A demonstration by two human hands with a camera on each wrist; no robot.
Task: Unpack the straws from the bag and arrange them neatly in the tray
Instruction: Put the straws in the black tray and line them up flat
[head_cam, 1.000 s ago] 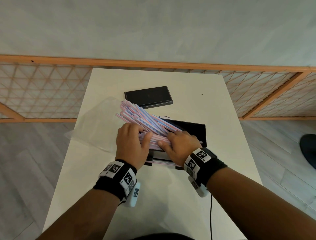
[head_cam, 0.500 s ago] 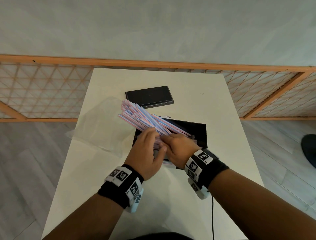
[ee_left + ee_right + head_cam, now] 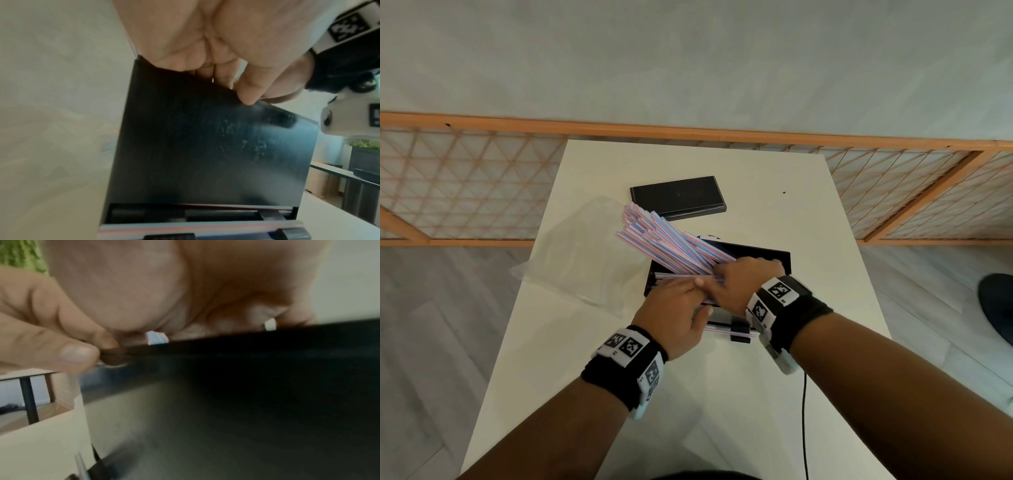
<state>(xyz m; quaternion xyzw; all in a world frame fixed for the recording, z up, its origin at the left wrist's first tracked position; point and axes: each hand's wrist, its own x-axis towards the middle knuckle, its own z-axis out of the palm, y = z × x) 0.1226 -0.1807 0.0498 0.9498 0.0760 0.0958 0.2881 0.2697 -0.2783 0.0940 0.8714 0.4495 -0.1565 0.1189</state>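
Straws [image 3: 671, 246]: thin, pink/blue/white striped, one thick bundle. It lay slanted, lower end down in the black tray [image 3: 774, 257], upper end fanned out up and past the tray's far-left corner. A few more straws lay flat across the tray's near edge [image 3: 722, 330], by a small black clip.

My right hand [image 3: 739, 284] sat over the tray's middle, fingers curled round the bundle's lower end, grasping it. My left hand [image 3: 674, 308] was at the tray's near-left part, fingers reaching toward the same end of the bundle, thumb side touching the right hand. Couldn't tell whether the left fingers were actually closed on any straws; the contact was hidden under both hands.

Tray sat on the white worktop [image 3: 825, 222]. Clear plastic bag [image 3: 585, 257] lay crumpled flat just left of the tray, looked empty but hard to read, being see-through. Black lid [image 3: 678, 197] lay beyond the tray, apart from it.

Hard to make out: tray interior mostly covered by hands and straws. Left wrist view showed mainly the tray's dark wall [image 3: 205, 154] and blurred palm [image 3: 205, 32]. Right wrist view blurred too, only a sliver of striped straws [image 3: 157, 337] between palm and tray rim.
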